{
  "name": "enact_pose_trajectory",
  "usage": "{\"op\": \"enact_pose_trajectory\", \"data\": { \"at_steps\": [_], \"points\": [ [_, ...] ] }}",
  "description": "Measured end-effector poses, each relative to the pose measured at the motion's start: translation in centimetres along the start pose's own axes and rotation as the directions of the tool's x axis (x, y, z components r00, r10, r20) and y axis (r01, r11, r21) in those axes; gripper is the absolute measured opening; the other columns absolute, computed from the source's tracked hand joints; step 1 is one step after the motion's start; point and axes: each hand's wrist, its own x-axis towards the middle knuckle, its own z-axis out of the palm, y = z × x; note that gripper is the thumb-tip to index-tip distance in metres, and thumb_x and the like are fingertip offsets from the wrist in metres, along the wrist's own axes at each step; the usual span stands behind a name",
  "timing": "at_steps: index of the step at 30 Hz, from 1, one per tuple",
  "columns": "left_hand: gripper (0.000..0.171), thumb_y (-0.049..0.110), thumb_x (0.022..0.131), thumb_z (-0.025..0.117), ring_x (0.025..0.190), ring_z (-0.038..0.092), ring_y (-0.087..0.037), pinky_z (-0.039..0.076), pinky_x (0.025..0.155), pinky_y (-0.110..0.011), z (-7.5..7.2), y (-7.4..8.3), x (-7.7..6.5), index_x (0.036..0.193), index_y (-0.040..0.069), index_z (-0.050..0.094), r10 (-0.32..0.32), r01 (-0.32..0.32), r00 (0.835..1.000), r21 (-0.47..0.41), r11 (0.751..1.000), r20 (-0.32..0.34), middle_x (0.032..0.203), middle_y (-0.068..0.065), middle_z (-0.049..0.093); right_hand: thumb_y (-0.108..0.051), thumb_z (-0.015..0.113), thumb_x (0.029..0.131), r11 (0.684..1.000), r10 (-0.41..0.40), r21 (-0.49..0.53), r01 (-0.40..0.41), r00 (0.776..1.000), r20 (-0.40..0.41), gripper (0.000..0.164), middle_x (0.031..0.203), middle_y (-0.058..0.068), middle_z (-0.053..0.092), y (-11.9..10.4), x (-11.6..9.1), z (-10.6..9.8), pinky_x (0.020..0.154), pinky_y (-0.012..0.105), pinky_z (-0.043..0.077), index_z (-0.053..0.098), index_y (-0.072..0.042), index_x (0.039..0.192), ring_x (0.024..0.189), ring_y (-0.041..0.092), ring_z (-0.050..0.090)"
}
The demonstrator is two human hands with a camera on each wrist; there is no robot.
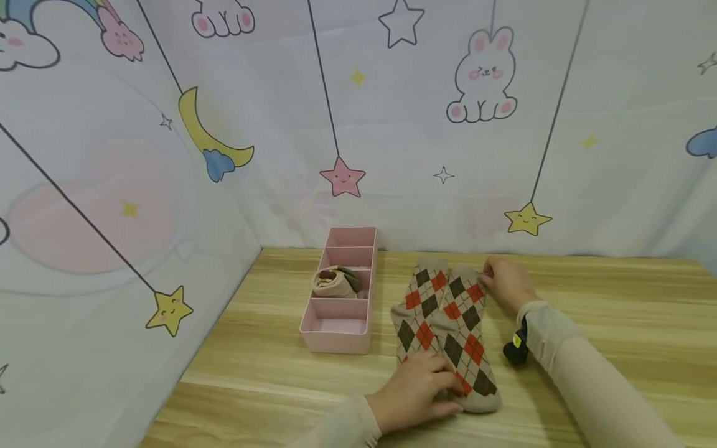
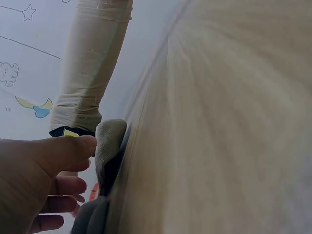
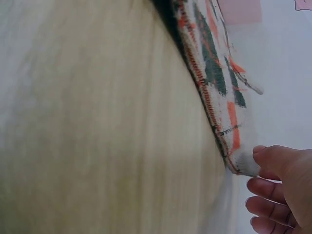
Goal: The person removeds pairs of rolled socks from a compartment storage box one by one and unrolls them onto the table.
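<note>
Two beige argyle socks with red and dark diamonds lie side by side on the table, the left sock (image 1: 417, 311) partly overlapped by the right sock (image 1: 465, 330). Their cuffs point to the back. Over the toe end of the left sock rests my left hand (image 1: 417, 389), fingers spread and bent loosely, hiding that toe. The left wrist view shows its thumb (image 2: 73, 151) apart from the other fingers, beside the grey-beige sock toe (image 2: 109, 139). At the right sock's outer cuff corner, my right hand (image 1: 508, 283) pinches the edge between thumb (image 3: 273, 157) and index finger.
A pink divided box (image 1: 336, 342) stands left of the socks, with several compartments in a row. One compartment holds a rolled beige sock (image 1: 333, 283) with dark patches. A printed white curtain (image 1: 403, 205) borders the wooden table (image 1: 616, 348) at the back and left.
</note>
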Motion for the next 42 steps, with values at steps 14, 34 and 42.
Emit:
{"op": "enact_pose_trajectory", "data": {
  "at_steps": [14, 34, 42],
  "points": [
    [0.033, 0.043, 0.078, 0.077, 0.1, 0.055, -0.007, 0.043, 0.09, -0.022, -3.5, -1.6, -0.1, 0.103, 0.024, 0.068, -0.014, 0.017, 0.999, 0.063, 0.998, -0.047, 0.104, 0.008, 0.061, -0.022, 0.058, 0.095, 0.997, -0.054, -0.066, 0.048, 0.993, -0.104, 0.03, 0.108, 0.022, 0.065, -1.7, 0.4, -0.8, 0.088, 0.052, 0.048, 0.063, 0.003, 0.11, 0.1, 0.039, 0.061],
    [0.045, 0.038, 0.069, 0.085, 0.097, 0.055, -0.017, 0.046, 0.089, -0.037, -9.6, -6.3, -2.1, 0.106, 0.019, 0.067, -0.272, 0.278, 0.96, 0.101, 0.955, -0.072, 0.1, 0.001, 0.059, -0.029, 0.057, 0.096, 0.983, -0.183, -0.004, 0.184, 0.975, -0.126, 0.036, 0.108, 0.019, 0.067, -9.2, 1.4, -0.7, 0.09, 0.053, 0.047, 0.064, 0.001, 0.116, 0.101, 0.037, 0.061],
    [0.046, 0.043, 0.067, 0.085, 0.091, 0.056, -0.018, 0.046, 0.087, -0.037, -11.0, -8.1, -3.6, 0.1, 0.017, 0.067, -0.288, 0.303, 0.95, 0.146, 0.942, -0.117, 0.093, 0.0, 0.059, -0.031, 0.058, 0.096, 0.97, -0.239, 0.013, 0.241, 0.966, -0.098, 0.038, 0.108, 0.017, 0.068, -11.7, 1.9, -0.1, 0.088, 0.049, 0.05, 0.064, 0.0, 0.117, 0.1, 0.034, 0.062]
  ]
}}
